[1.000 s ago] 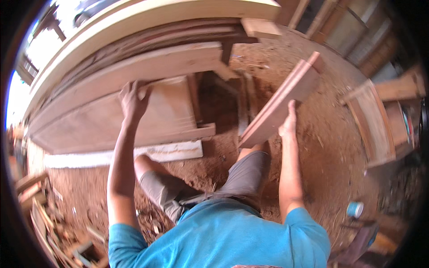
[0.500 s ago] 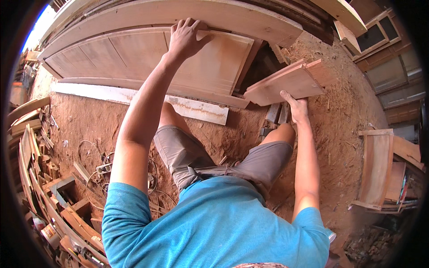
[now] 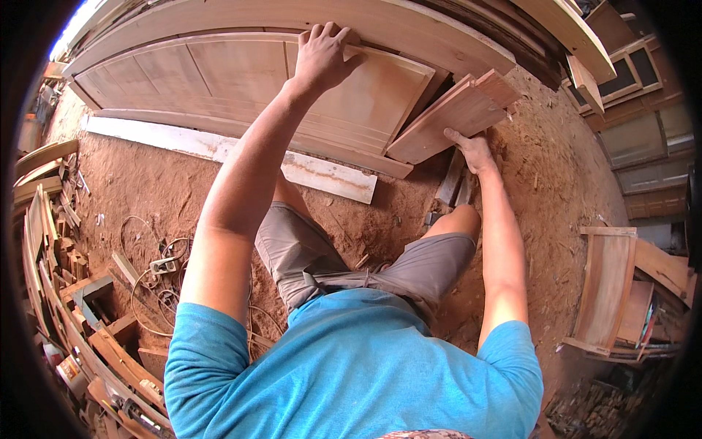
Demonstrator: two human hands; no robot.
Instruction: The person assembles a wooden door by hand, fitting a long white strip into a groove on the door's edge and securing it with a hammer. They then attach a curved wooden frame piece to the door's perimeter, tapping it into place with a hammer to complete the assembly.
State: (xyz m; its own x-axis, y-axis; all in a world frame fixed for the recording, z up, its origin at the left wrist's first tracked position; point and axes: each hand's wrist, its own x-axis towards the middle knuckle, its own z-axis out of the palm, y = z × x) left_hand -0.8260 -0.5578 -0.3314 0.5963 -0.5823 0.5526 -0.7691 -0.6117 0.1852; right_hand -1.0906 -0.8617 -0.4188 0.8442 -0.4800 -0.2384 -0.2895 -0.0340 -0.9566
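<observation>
A long wooden frame (image 3: 344,160) with several flat panels (image 3: 241,67) set in it lies across the far side, like a door on its side. My left hand (image 3: 322,60) rests at the top edge of its last panel, against the upper rail (image 3: 263,20), fingers spread and thumb apart. In my right hand (image 3: 474,151) is a loose wooden panel (image 3: 447,121) with stepped edges, gripped at its near edge, thumb on the face and the other fingers mostly hidden beneath. The panel is tilted, its left corner close to the frame's right end; I cannot tell whether they touch.
A white-painted board (image 3: 329,180) lies on the dirt floor before the frame. Wooden blocks (image 3: 451,183) sit by my right knee. Cables (image 3: 146,293) and scrap wood (image 3: 55,256) lie at left. A wooden frame piece (image 3: 605,289) and finished doors (image 3: 647,139) stand at right.
The loose panel in my right hand has moved left and tilted more steeply beside the frame's end. My left hand stays at the upper rail; the view has shifted slightly.
</observation>
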